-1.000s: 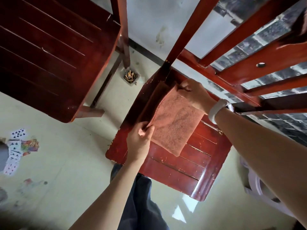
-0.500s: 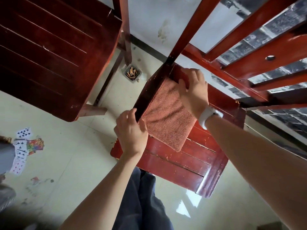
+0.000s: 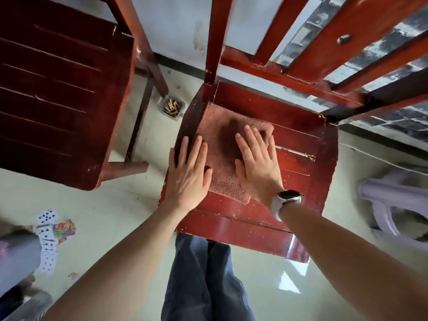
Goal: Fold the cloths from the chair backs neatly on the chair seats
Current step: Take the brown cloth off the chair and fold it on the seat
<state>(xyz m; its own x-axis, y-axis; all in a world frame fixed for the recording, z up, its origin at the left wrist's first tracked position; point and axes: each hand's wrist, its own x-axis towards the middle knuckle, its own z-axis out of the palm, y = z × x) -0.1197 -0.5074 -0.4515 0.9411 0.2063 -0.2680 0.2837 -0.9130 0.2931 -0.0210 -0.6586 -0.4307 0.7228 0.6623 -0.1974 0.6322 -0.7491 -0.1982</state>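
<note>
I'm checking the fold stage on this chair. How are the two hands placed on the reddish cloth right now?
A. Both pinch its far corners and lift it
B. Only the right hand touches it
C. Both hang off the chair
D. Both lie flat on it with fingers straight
D: the left hand and right hand both lie flat with straight fingers on the folded cloth, which lies on the chair seat.

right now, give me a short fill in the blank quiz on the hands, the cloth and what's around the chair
1. Both hands, left hand and right hand, lie ____ on the cloth with fingers straight.
2. The cloth rests on the chair ____.
3. The watch is worn on the ____ wrist.
4. On the floor at the left lie scattered playing ____.

Missing words: flat; seat; right; cards
</note>
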